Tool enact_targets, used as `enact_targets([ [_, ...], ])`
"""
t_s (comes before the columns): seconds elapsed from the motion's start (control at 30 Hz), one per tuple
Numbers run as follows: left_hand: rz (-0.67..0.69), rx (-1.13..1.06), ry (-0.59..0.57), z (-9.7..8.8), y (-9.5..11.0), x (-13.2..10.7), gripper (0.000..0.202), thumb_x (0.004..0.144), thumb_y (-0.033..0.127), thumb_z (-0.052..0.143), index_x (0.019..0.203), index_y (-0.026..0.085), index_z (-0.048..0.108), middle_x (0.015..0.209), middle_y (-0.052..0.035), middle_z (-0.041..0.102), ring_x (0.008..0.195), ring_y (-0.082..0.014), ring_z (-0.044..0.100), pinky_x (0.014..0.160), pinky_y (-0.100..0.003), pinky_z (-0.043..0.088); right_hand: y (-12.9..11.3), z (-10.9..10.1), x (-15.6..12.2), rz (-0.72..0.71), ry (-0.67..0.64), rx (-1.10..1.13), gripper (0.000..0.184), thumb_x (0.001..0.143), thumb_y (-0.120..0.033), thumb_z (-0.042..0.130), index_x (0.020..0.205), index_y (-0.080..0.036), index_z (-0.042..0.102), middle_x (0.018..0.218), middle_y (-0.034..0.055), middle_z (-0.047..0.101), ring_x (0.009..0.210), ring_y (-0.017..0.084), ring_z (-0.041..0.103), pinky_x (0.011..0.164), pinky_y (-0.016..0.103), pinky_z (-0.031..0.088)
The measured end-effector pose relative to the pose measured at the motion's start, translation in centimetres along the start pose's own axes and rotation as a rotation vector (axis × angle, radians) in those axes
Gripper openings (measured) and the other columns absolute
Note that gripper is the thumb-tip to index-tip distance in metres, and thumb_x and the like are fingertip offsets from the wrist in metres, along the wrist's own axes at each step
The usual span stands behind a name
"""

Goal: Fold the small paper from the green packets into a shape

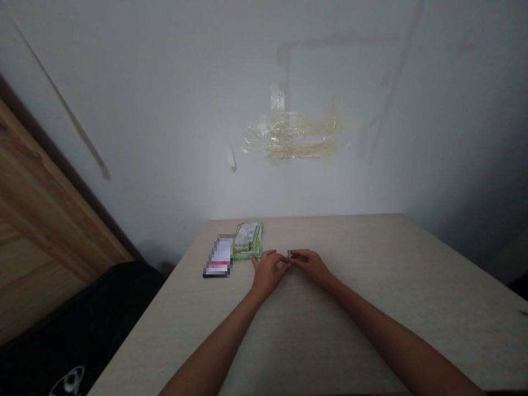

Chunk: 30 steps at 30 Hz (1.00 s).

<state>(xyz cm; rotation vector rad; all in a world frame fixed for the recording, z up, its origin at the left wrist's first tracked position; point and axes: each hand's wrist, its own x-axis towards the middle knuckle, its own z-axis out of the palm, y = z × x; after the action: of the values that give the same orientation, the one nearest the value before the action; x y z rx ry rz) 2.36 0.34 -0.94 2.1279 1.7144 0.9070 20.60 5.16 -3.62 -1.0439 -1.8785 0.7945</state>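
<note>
A tiny greyish-green piece [289, 255], too small to identify, is between my two hands above the table. The fingertips of my right hand [313, 266] are pinched together on it. My left hand [268, 272] meets it from the other side, thumb and index finger curved toward each other at the piece. Whether the left fingertips grip it or only touch it is hard to see. Just beyond my left hand lies a green-and-white printed packet or booklet stack [247, 242], close to the left fingers.
A phone [218, 257] with a blurred screen lies left of the printed stack. The pale wooden table [363, 308] meets a wall [165, 110] patched with clear tape [297, 137]. At the left are a wooden panel [37, 220] and a black bag-like item [94, 313].
</note>
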Motion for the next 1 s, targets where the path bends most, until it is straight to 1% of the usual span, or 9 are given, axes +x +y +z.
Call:
enact_targets([
  [0.17,-0.034,0.016,-0.012,0.1,-0.1,0.1,0.017,0.081,0.042,0.065,0.095,0.033,0.071,0.116,-0.0036,0.066,0.124,-0.0265,0.049,0.107,-0.071,0.001,-0.4,-0.1,-0.1,0.011,0.0,0.006,0.036,0.08,-0.04,0.065,0.11,-0.022,0.07,0.099,0.0067,0.074,0.096,0.024,0.066,0.094,0.044,0.047],
  [0.37,-0.006,0.031,0.0,0.1,-0.4,0.2,0.017,0.081,0.043,0.064,0.094,0.035,0.072,0.113,-0.002,0.068,0.121,-0.0256,0.051,0.109,-0.07,-0.004,-0.2,0.0,-0.1,0.014,0.007,0.0,0.036,0.079,-0.037,0.066,0.111,-0.021,0.07,0.099,0.0075,0.074,0.096,0.024,0.066,0.093,0.043,0.048],
  [0.57,-0.045,0.064,-0.014,-0.3,-0.6,0.3,0.02,0.08,0.043,0.064,0.096,0.035,0.072,0.115,-0.0023,0.068,0.122,-0.0267,0.051,0.108,-0.07,-0.003,0.3,-0.1,-0.1,0.003,0.001,-0.014,0.035,0.08,-0.037,0.065,0.111,-0.023,0.07,0.101,0.0066,0.073,0.096,0.025,0.066,0.092,0.044,0.048],
  [0.7,-0.063,0.043,0.002,-0.6,-0.7,0.2,0.017,0.08,0.042,0.064,0.092,0.035,0.073,0.112,-0.0019,0.069,0.122,-0.0276,0.05,0.108,-0.07,-0.006,0.0,-0.1,-0.2,0.007,0.009,-0.015,0.034,0.08,-0.038,0.065,0.11,-0.024,0.071,0.102,0.0065,0.073,0.097,0.025,0.066,0.092,0.044,0.048],
  [0.77,-0.072,0.028,0.017,-0.7,-0.7,0.2,0.017,0.08,0.042,0.064,0.093,0.034,0.072,0.112,-0.0018,0.069,0.122,-0.028,0.05,0.108,-0.069,-0.008,-0.2,-0.2,-0.3,0.005,0.015,-0.018,0.033,0.08,-0.038,0.065,0.11,-0.024,0.071,0.102,0.0066,0.073,0.097,0.025,0.066,0.092,0.042,0.048],
  [0.9,-0.079,0.033,0.041,-0.9,-0.6,0.3,0.018,0.08,0.041,0.064,0.096,0.036,0.072,0.112,-0.0016,0.07,0.122,-0.0287,0.051,0.109,-0.069,-0.007,-0.6,-0.3,-0.5,0.018,0.049,-0.041,0.033,0.08,-0.037,0.065,0.109,-0.022,0.071,0.099,0.007,0.073,0.096,0.025,0.066,0.091,0.041,0.048],
  [1.0,-0.077,0.042,0.036,-1.0,-0.5,0.3,0.019,0.08,0.04,0.065,0.096,0.036,0.072,0.113,-0.0021,0.07,0.121,-0.0295,0.051,0.108,-0.07,-0.005,-0.7,-0.3,-0.5,0.042,0.065,-0.046,0.028,0.08,-0.037,0.065,0.102,-0.021,0.072,0.097,0.0073,0.072,0.091,0.023,0.066,0.088,0.038,0.049],
])
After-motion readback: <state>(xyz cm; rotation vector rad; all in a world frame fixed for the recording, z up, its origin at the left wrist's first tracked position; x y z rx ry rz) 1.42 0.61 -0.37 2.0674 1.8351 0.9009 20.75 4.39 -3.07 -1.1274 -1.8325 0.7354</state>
